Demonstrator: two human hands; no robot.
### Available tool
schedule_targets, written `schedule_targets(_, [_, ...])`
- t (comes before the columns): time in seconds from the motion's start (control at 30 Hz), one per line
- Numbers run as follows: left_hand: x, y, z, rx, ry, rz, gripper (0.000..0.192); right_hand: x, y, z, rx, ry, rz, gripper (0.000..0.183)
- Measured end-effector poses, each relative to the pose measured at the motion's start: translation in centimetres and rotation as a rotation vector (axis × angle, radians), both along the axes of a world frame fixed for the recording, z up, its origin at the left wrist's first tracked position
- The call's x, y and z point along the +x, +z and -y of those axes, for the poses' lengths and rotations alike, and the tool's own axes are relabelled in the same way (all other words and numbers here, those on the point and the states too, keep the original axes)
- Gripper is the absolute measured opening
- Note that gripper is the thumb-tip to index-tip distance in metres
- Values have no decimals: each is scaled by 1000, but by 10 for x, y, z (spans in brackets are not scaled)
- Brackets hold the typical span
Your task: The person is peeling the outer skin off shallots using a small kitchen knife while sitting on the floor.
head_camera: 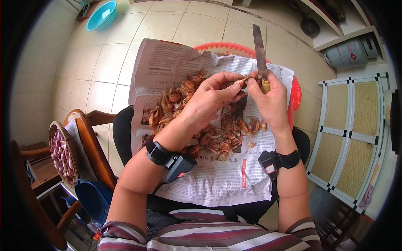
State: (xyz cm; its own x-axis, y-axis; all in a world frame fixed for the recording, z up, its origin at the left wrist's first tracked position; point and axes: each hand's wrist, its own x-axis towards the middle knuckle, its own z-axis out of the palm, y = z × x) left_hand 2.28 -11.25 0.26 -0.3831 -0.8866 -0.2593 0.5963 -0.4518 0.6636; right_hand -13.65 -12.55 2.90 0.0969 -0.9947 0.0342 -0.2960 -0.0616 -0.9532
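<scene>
Between thumb and fingers, my left hand (pixel 220 89) holds a small shallot bulb (pixel 241 82). My right hand (pixel 268 94) grips the handle of a knife (pixel 260 50) with a broad, stained blade pointing away from me, while its thumb and fingertip meet the end of the shallot. Below both hands, newspaper (pixel 213 185) is spread over my lap. Unpeeled shallots with dry roots (pixel 169 98) form a pile on its left part, partly hidden by my left forearm. Loose brown skins (pixel 227 141) and a few more shallots (pixel 250 125) lie around the paper's middle.
A red plastic basin (pixel 241 48) shows beyond the newspaper. At the left, a woven basket of peeled shallots (pixel 64 153) rests by a wooden chair (pixel 91 147), near a blue plastic container (pixel 94 197). A turquoise basin (pixel 102 15), gas cylinder (pixel 347 53) and panelled cabinet (pixel 345 135) stand farther off.
</scene>
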Motion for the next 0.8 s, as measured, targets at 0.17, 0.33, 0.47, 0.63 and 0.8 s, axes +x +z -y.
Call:
schedule_targets(0.17, [2, 0, 2, 90, 1, -98, 19, 0, 1, 0, 5, -35, -25, 12])
schedule_targets(0.33, [-1, 2, 1, 71, 49, -58, 16, -3, 0, 1, -36, 2, -50, 15])
schedule_targets(0.47, [-1, 2, 1, 76, 40, -49, 16, 0, 3, 0, -11, 25, -4, 18])
schedule_targets(0.63, [-4, 1, -3, -125, 47, 230, 20, 0, -4, 2, -37, 42, 13, 19])
schedule_targets(0.8, [-1, -2, -1, -77, 21, 183, 24, -3, -3, 2, -103, 70, -134, 19])
